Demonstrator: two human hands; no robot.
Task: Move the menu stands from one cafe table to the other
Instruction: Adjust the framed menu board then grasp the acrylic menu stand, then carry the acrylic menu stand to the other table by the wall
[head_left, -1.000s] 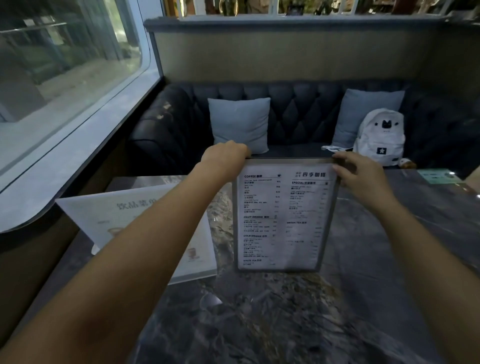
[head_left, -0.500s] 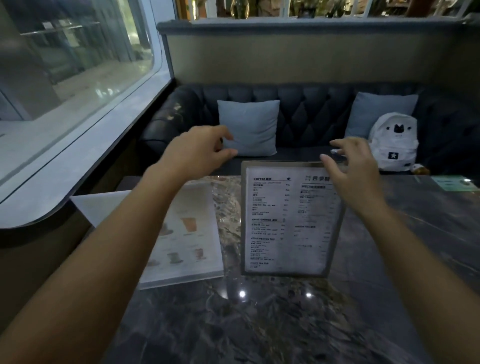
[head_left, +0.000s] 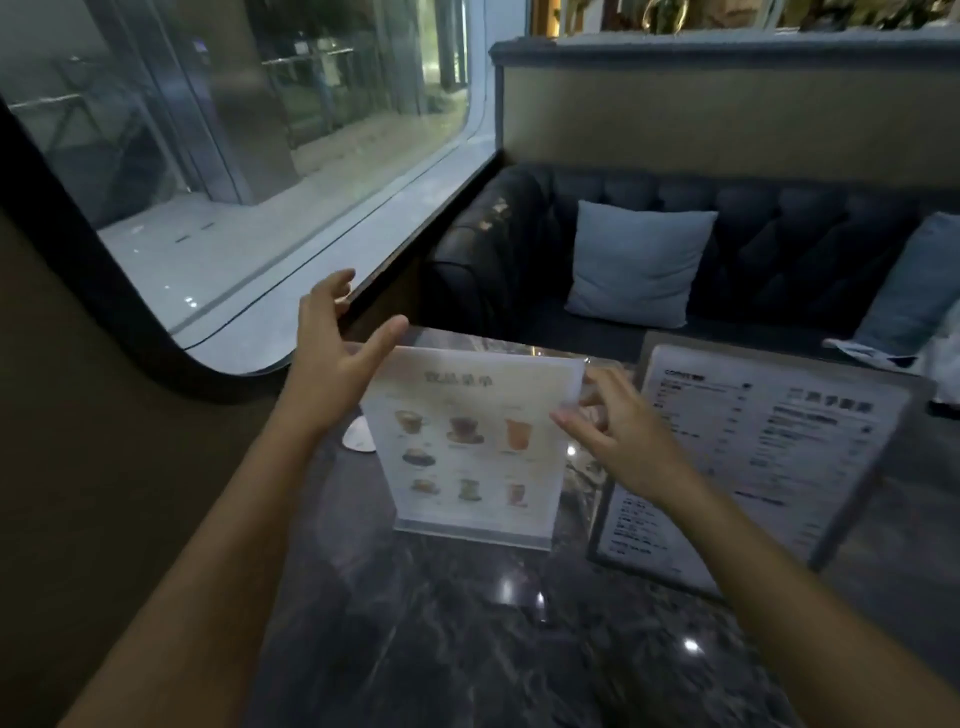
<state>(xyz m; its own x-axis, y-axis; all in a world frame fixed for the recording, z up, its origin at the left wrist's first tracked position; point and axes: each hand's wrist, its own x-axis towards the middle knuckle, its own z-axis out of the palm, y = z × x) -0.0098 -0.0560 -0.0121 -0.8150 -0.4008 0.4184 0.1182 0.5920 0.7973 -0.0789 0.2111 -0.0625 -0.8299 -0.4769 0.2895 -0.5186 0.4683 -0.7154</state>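
Acrylic drinks menu stand (head_left: 470, 452) upright on marble table (head_left: 467, 649); L hand (head_left: 332, 374) open at its left edge, R hand (head_left: 618, 431) open at right edge, contact unclear.

Dim booth around me. Dark marble bench (head_left: 467, 649) near, ceiling lights glinting off it. Big rounded window (head_left: 249, 156) on my left, grey pavement outside. Far side: dark tufted sofa (head_left: 779, 234) with a pale blue cushion (head_left: 636, 262), second cushion (head_left: 919, 286) at right edge. Beige partition wall (head_left: 727, 109) behind sofa.
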